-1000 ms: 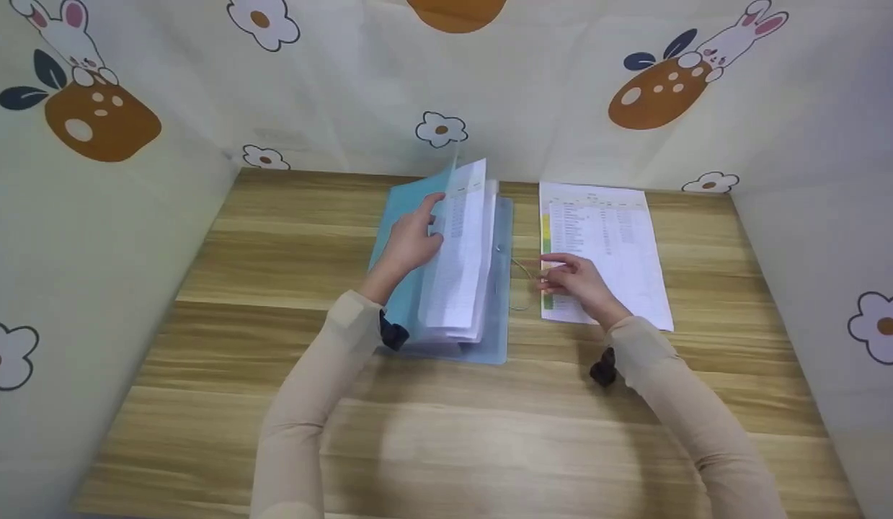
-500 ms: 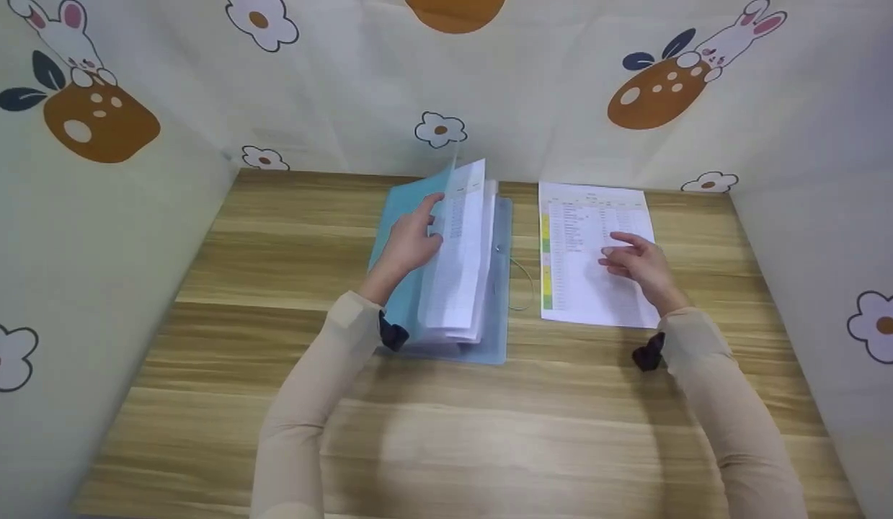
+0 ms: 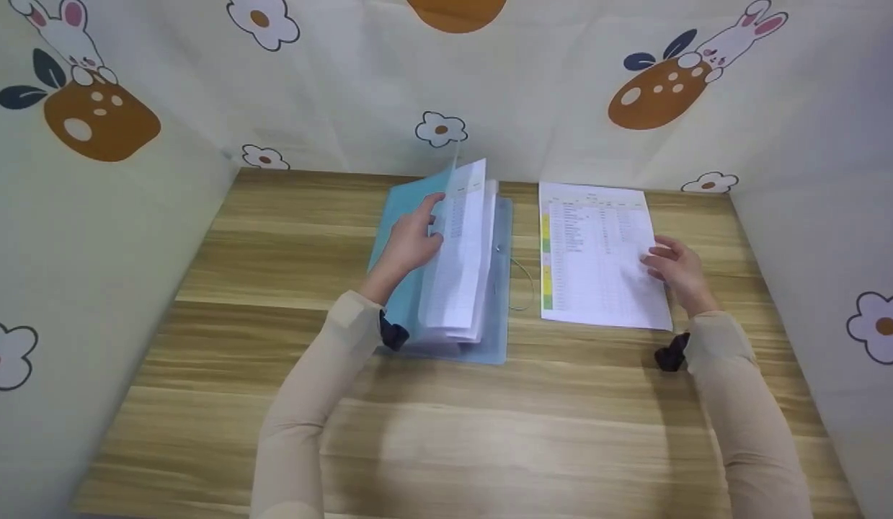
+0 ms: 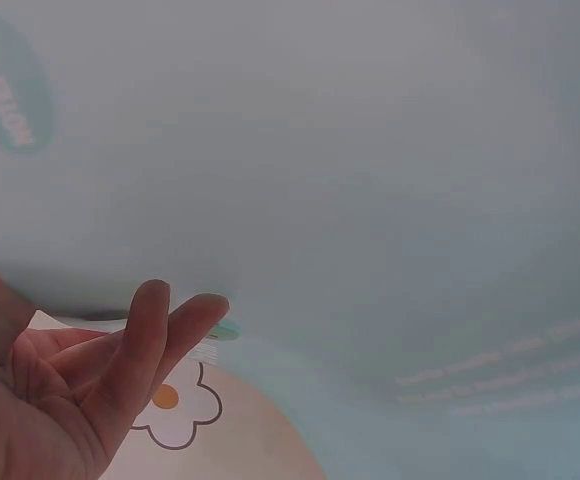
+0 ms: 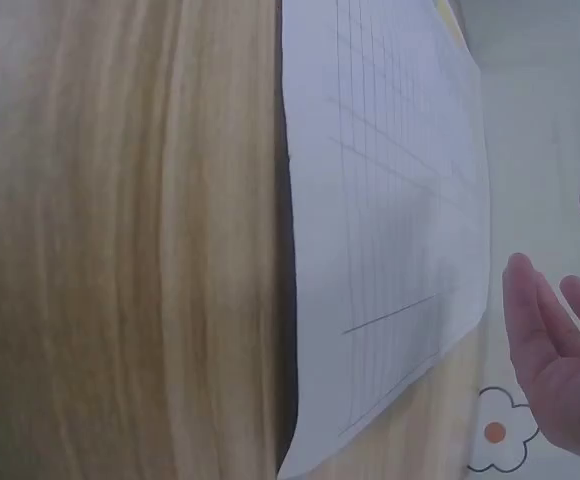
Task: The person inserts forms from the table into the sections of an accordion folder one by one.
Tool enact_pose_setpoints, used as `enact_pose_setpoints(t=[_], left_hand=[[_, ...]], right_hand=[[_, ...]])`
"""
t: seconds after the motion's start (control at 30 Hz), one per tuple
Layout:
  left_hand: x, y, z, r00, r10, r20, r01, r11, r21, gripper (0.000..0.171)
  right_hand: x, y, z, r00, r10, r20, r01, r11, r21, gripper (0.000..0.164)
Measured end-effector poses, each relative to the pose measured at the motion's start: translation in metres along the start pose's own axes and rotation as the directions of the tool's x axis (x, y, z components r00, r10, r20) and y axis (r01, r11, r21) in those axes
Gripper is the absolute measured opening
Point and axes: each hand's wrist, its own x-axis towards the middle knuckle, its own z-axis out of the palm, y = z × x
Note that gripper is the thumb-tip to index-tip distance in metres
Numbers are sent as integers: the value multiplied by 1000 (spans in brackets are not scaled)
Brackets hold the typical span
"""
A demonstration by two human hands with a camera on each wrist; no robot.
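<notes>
My left hand (image 3: 412, 234) touches the raised, see-through cover of a blue folder (image 3: 396, 267). Its index finger is extended and the fingertips rest against the leaf; in the left wrist view they overlap the cover (image 4: 350, 200) near its small green button (image 4: 227, 331). Printed pages (image 3: 460, 267) stand upright inside the folder. My right hand (image 3: 678, 272) holds nothing and hovers at the right edge of a printed sheet (image 3: 597, 281) lying flat, its fingers loosely bent. In the right wrist view that hand (image 5: 560, 350) stays apart from the paper (image 5: 370, 260).
A thin elastic cord (image 3: 530, 285) loops from the folder's right edge toward the sheet. All lies on a wood-grain table (image 3: 446, 440). Fabric walls (image 3: 345, 86) printed with rabbits and flowers close off its back and sides.
My right hand has let the cord go and moved rightward across the sheet to its right edge. The cord has sprung back into a loop. My left hand and the folder have stayed put.
</notes>
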Motion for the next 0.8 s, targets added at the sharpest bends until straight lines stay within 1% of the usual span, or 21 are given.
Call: enact_pose_setpoints(t=[0.13,0.23,0.33,0.4,0.5,0.7,0.8], left_hand=[[0,0,0,1000,-2,-2,2,1000,7,57],[0,0,0,1000,1,-4,-1,1000,13,58],[1,0,0,1000,-9,5,9,1000,4,58],[1,0,0,1000,-16,14,16,1000,-4,57],[1,1,-1,999,-22,25,23,1000,-9,57],[1,1,-1,999,-28,28,29,999,-16,56],[1,1,-1,999,-39,28,39,999,-28,56]], right_hand=[[-14,-8,-1,999,21,-25,-23,997,-80,71],[-21,-13,-2,999,28,-19,-30,993,-116,72],[-23,-13,-2,998,57,-19,-59,986,-154,74],[-22,-12,-2,996,89,-30,-92,982,-164,74],[-22,-10,-2,994,105,-35,-109,977,-183,76],[-21,-5,0,996,82,-32,-86,979,-187,75],[-19,-2,1,998,53,-34,-59,975,-215,74]])
